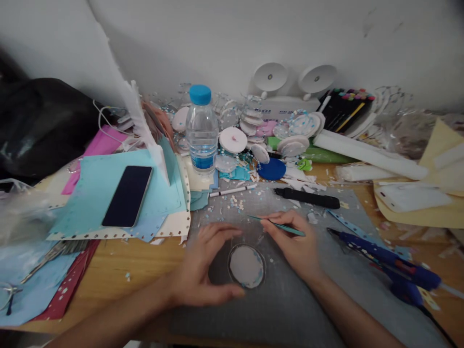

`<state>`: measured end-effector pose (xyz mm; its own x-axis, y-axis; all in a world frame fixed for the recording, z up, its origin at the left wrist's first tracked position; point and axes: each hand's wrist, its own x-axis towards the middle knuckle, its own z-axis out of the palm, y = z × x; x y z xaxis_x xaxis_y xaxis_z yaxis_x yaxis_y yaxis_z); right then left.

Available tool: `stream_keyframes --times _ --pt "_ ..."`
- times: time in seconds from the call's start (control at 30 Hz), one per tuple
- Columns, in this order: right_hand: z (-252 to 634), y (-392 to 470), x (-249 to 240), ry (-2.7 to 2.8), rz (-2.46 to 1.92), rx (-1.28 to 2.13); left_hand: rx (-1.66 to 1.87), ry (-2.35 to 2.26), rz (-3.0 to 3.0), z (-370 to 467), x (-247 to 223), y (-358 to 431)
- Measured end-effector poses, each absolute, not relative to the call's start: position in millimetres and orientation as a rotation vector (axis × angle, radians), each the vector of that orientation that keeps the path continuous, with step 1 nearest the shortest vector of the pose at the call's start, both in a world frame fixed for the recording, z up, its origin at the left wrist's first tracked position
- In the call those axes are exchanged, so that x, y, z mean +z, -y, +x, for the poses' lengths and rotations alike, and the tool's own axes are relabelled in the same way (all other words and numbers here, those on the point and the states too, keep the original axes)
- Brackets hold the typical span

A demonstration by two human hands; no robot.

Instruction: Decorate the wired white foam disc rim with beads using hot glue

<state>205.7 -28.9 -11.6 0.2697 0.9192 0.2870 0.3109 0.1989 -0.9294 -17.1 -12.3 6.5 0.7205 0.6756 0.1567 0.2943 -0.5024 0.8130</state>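
Note:
A round pale disc [246, 265] with small blue and white bits along its edge lies on the grey mat [232, 319], ringed by a thin, wire-like circle. My left hand [205, 268] curves around the disc's left side, thumb and fingers spread apart and holding nothing. Above and to the right of the disc, my right hand [295, 237] pinches a pair of teal tweezers [290, 229], whose tips point left. Tiny pastel paper pieces [237, 203] are scattered on the mat beyond the tweezer tips.
A blue glue gun [391, 258] and a black pen-like tool [308, 197] lie at the right. Behind the mat stand a water bottle [201, 130] and several decorated discs [233, 140]. A phone [127, 195] rests on coloured paper at left.

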Motion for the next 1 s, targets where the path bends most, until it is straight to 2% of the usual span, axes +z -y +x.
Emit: stream_keyframes --times 0.3,0.83,1.0 --pt "198 50 3 1.224 -1.078 1.005 0.790 -0.870 1.785 -13 4 11" --pt "201 51 4 1.108 -1.056 1.259 0.813 -0.822 1.763 -10 5 12" --pt "202 48 5 1.056 -1.109 1.230 0.764 -0.832 1.756 -10 9 12"
